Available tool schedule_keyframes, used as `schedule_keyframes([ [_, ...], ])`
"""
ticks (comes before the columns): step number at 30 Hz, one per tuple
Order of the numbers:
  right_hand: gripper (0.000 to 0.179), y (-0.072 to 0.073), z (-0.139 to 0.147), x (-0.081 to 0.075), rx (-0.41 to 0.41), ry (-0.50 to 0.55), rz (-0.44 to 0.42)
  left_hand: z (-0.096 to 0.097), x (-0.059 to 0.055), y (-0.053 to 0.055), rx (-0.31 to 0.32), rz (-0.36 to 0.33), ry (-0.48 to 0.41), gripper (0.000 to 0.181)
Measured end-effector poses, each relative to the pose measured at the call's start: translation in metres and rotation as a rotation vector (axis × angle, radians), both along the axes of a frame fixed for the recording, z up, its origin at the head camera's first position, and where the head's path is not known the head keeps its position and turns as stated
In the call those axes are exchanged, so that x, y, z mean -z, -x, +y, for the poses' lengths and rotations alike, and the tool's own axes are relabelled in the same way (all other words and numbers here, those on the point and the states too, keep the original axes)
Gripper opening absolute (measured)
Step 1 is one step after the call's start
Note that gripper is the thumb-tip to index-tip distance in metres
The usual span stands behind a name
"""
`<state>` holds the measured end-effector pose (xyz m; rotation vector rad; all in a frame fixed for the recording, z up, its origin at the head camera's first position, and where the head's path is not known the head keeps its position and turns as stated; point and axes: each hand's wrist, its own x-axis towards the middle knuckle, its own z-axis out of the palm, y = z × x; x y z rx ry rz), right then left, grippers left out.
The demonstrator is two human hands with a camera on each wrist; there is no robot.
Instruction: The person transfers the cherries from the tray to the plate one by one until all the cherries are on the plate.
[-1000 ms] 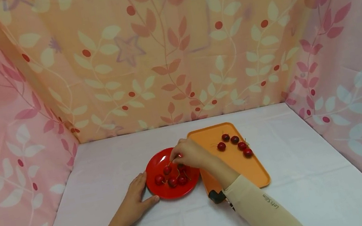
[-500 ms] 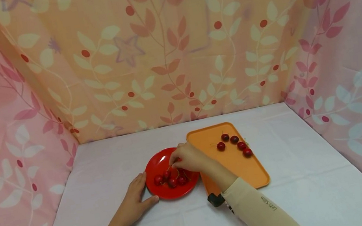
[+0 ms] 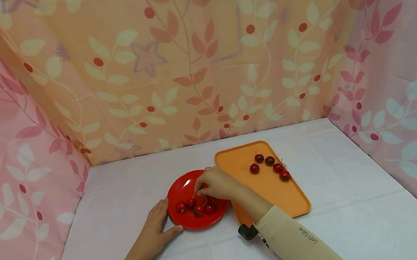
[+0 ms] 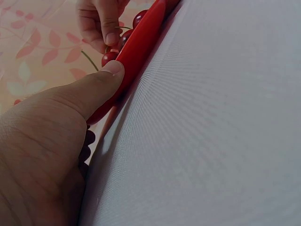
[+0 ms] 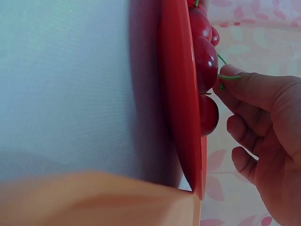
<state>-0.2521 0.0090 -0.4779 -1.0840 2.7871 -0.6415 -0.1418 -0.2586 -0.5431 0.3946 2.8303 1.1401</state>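
Note:
A red plate [image 3: 182,187] holds several cherries, most with thin stems. My right hand [image 3: 219,185] is over its right side, thumb and forefinger pinching the stem of a cherry [image 3: 191,202] that sits low among the others. In the right wrist view, green stems [image 5: 229,77] show at the fingertips, close to dark red cherries [image 5: 205,63]. My left hand [image 3: 155,231] rests against the plate's left edge with fairly straight fingers. Its thumb [image 4: 101,84] touches the rim in the left wrist view. Part of the plate is hidden by my right hand.
Right of the plate lies an orange tray [image 3: 269,195], partly under my right forearm. Several cherries [image 3: 270,160] sit toward its right side. A white cloth [image 3: 126,180] covers the table, with patterned curtains [image 3: 196,58] behind and at both sides.
My right hand has moved slightly down and left. The cherry by its fingertips has come down beside the leftmost cherry. My left hand has stayed at the plate's edge.

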Motion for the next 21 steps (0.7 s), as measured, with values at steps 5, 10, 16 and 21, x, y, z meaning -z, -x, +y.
schedule_keyframes([
  [5,0.006,-0.0007,0.0007,-0.0015,0.013,-0.007,-0.014,-0.0002,0.0002,0.0001,0.0,-0.002,-0.005,0.103],
  [10,0.006,-0.0005,0.0018,-0.0013,0.017,-0.015,-0.016,-0.0002,0.0009,0.0001,-0.001,-0.007,0.0,0.104],
  [16,0.007,0.0009,0.0044,-0.0033,0.017,-0.003,-0.028,-0.0001,0.001,0.0003,0.006,0.023,-0.006,0.103],
  [21,0.01,-0.0001,0.0064,-0.0071,0.013,0.005,-0.03,0.0002,0.0014,0.0007,0.01,0.039,0.0,0.103],
])
